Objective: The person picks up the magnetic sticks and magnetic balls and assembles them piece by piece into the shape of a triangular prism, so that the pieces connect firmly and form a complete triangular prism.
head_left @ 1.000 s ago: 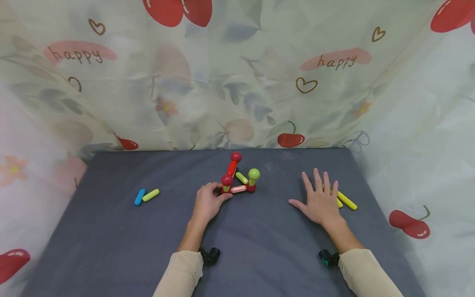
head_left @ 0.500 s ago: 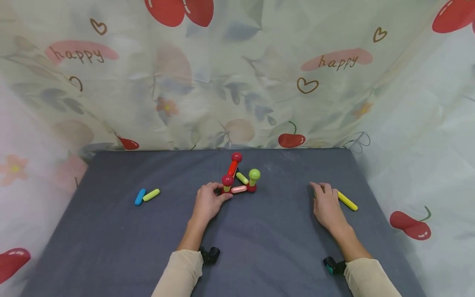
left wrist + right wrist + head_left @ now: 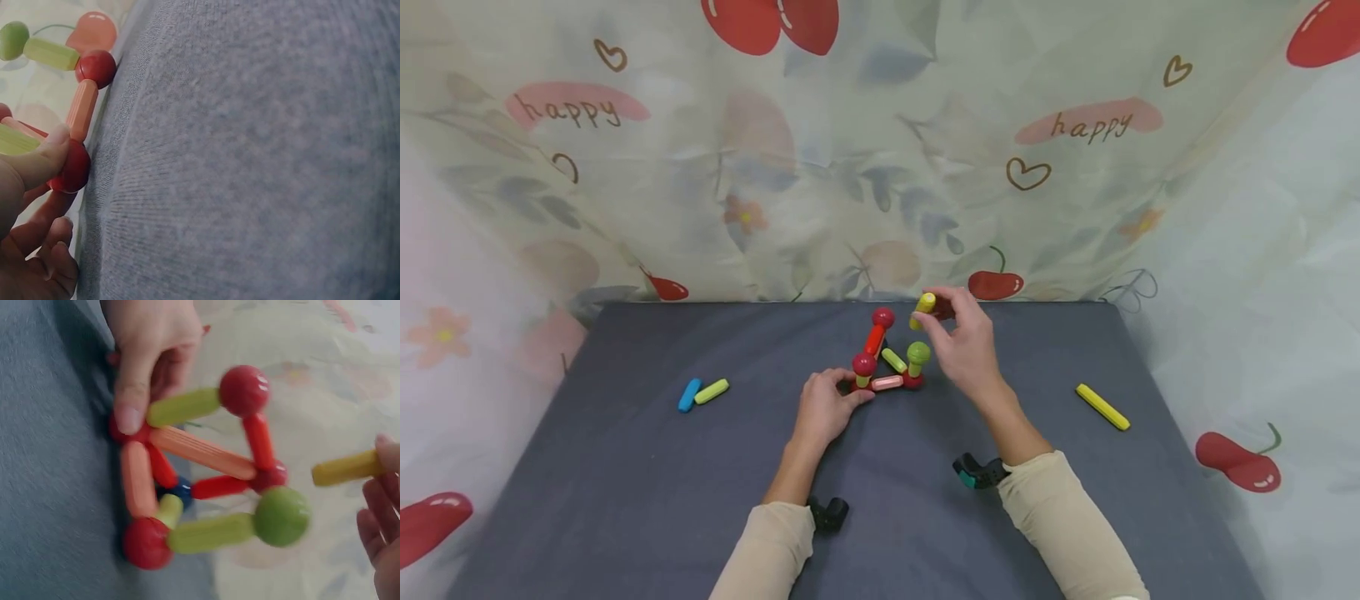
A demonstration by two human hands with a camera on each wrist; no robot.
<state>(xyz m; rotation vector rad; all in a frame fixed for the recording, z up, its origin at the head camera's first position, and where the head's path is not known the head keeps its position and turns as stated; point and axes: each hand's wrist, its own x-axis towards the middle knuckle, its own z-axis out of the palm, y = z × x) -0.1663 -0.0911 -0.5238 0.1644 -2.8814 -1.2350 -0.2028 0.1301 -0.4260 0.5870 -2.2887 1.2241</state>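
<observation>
My left hand [image 3: 822, 410] pinches a red ball [image 3: 72, 169] at the stick-and-ball frame's [image 3: 887, 358] base, while my right hand [image 3: 967, 346] pinches a yellow stick [image 3: 922, 309] above it.

Makeshift tabletop recording booth, cherry-print curtain [image 3: 865, 158] on three sides, grey cloth-covered table [image 3: 625, 483]

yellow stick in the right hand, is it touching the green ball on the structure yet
Apart. The right wrist view shows a clear gap between the yellow stick pinched by the right hand and the green ball.
</observation>
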